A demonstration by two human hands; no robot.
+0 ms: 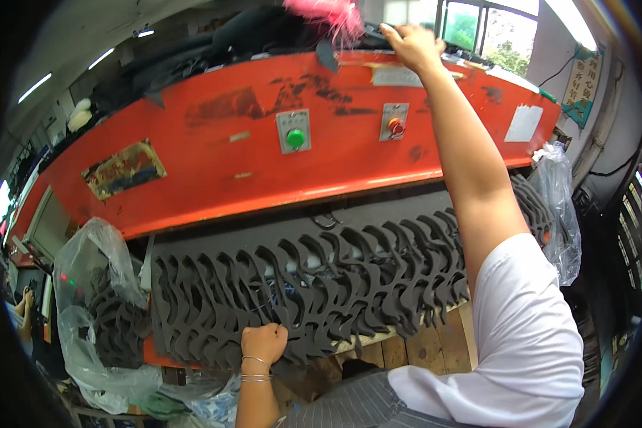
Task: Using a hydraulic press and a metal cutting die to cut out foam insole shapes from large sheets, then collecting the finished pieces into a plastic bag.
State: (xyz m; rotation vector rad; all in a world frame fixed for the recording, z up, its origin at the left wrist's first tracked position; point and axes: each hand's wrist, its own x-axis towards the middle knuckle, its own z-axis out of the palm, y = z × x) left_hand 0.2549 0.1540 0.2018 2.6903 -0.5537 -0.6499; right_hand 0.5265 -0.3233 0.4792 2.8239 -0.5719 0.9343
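Note:
A dark grey foam sheet (349, 278), cut through with rows of curved openings, lies across the bed of a red machine (214, 153). My left hand (264, 344) is closed at the near edge of this foam, its fingers curled against the strips. What lies inside the fist is mostly hidden. My right arm stretches up over the front of the machine. On top, my right hand (415, 46) is beside dark sheet material (250, 36), with thumb and fingers apart and slightly blurred. I see nothing held in it.
A green button (296, 138) and a red knob (396, 127) sit on the machine's front. Pink fringe (332, 18) hangs above. Clear plastic bags stand at the left (75, 307) and right (560, 214), the left one holding grey foam pieces (118, 321).

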